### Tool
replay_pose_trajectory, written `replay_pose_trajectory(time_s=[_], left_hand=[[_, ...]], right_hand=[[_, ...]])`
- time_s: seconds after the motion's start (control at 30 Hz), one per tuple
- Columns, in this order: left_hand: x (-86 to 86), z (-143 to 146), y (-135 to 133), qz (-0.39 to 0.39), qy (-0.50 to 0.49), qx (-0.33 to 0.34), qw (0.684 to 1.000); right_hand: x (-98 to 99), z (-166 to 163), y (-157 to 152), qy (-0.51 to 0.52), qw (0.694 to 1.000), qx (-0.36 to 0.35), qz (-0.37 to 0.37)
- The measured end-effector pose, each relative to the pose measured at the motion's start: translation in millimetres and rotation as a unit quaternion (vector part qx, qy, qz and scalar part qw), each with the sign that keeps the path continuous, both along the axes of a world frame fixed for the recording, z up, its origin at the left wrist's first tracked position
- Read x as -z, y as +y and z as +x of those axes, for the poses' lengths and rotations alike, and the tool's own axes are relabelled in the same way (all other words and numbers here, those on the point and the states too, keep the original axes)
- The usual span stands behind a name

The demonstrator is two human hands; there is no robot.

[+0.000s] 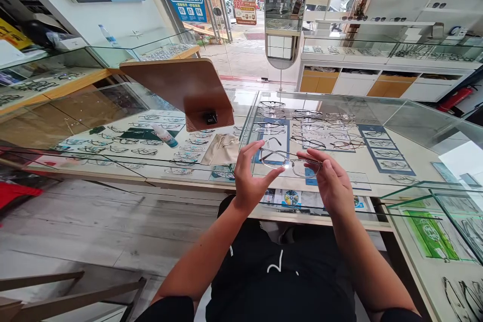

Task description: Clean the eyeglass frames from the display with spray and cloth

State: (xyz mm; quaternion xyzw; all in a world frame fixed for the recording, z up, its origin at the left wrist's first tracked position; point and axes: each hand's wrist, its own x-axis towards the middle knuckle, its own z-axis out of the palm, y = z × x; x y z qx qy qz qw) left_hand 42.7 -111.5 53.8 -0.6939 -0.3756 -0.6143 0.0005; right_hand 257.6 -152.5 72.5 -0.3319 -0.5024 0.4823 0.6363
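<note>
A pair of thin-framed glasses with clear lenses is held between both hands, just above the glass counter. My left hand pinches its left end with thumb and fingers. On the other end, my right hand grips the frame, fingers curled around it. On the counter to the left of my hands lie a beige cleaning cloth and a small white spray bottle.
A tilted brown-backed mirror stands on the counter ahead. Rows of eyeglass frames lie inside the display case. More glass cases stand left and right. A wooden stool is at lower left. The shop door opens onto a street.
</note>
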Motion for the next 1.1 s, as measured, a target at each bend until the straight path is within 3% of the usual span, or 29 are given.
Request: replay_pose_trajectory(time_s=[0.17,0.3,0.43,0.57,0.87,1.1], left_hand=[[-0.2,-3,1,-0.008,0.002,0.005,1.0],[-5.7,-10,-1,-0.009,0.043,0.008,0.999],[-11.7,-14,-6,0.006,0.105,0.024,0.994],[-15.4,-14,-11,0.033,0.14,0.035,0.989],[-20.2,-16,-19,0.027,0.166,0.06,0.984],[-11.4,-13,-23,-0.096,0.05,0.183,0.977]], right_hand=[[1.3,5,2,-0.028,1.0,-0.004,-0.007],[-8.2,18,2,-0.139,0.99,-0.01,0.011],[-22.6,22,1,-0.289,0.954,0.018,0.082],[-28.3,18,0,-0.376,0.917,0.037,0.13],[-29.4,22,2,-0.429,0.893,-0.013,0.137],[-25.5,20,2,-0.353,0.928,-0.098,0.068]])
